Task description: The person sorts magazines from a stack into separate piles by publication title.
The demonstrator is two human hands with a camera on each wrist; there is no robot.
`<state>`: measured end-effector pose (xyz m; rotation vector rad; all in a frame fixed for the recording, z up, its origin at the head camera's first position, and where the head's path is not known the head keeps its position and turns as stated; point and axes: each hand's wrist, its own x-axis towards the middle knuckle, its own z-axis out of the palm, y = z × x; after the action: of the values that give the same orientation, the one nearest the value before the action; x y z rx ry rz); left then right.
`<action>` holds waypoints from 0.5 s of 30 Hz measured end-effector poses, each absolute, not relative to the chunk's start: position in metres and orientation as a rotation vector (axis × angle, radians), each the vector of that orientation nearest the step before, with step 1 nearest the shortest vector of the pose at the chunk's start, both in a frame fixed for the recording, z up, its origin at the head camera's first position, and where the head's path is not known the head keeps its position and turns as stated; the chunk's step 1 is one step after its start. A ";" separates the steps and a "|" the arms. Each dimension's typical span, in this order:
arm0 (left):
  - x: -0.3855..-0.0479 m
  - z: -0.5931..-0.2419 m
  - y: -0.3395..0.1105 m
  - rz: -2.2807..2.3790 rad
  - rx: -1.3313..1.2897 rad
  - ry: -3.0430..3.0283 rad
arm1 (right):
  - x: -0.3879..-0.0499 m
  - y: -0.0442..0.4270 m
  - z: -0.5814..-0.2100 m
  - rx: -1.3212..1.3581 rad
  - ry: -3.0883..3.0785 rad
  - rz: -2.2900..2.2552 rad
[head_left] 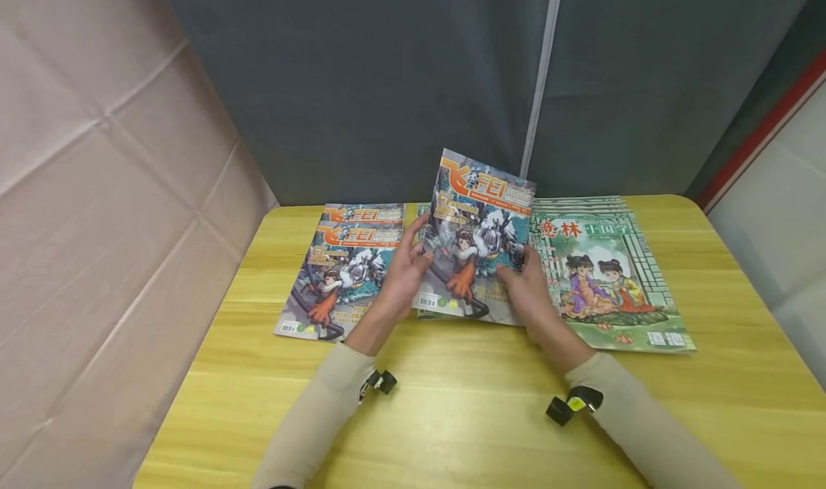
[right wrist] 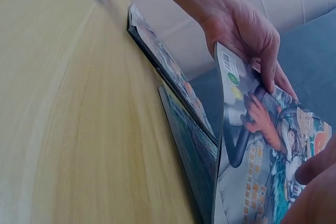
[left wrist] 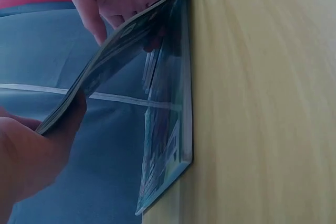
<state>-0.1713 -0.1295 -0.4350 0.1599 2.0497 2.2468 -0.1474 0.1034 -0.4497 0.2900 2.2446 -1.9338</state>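
Both hands grip one grey magazine (head_left: 466, 220) with an orange title and a cartoon girl in a red glove. My left hand (head_left: 403, 274) pinches its left edge, thumb on the cover and fingers behind. At the right edge my right hand (head_left: 530, 288) does the same. The magazine is raised off the table and tilted; its side profile (left wrist: 100, 61) bends in the left wrist view. Under it lies a green magazine pile (left wrist: 168, 145), mostly hidden in the head view. Matching grey magazines (head_left: 342, 277) lie overlapped left of the hands.
Several green magazines (head_left: 606, 281) lie fanned at the right, showing two cartoon children. They rest on a yellow wood-grain table (head_left: 452, 410). A dark curtain (head_left: 387, 87) hangs behind the table, and a pale cloth wall (head_left: 116, 209) stands at the left.
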 end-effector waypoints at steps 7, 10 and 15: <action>-0.171 -0.424 -0.154 2.239 0.190 2.025 | -0.144 0.104 -0.443 0.361 2.178 -2.097; -0.173 -0.423 -0.172 2.178 0.198 2.063 | -0.144 0.101 -0.443 0.335 2.167 -2.063; -0.174 -0.423 -0.205 2.089 0.154 2.108 | -0.142 0.091 -0.450 0.164 2.089 -1.990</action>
<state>-0.1740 -0.2052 -0.4234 0.1538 2.1078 2.0889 -0.1420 0.0914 -0.4496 0.1638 2.0888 -1.9898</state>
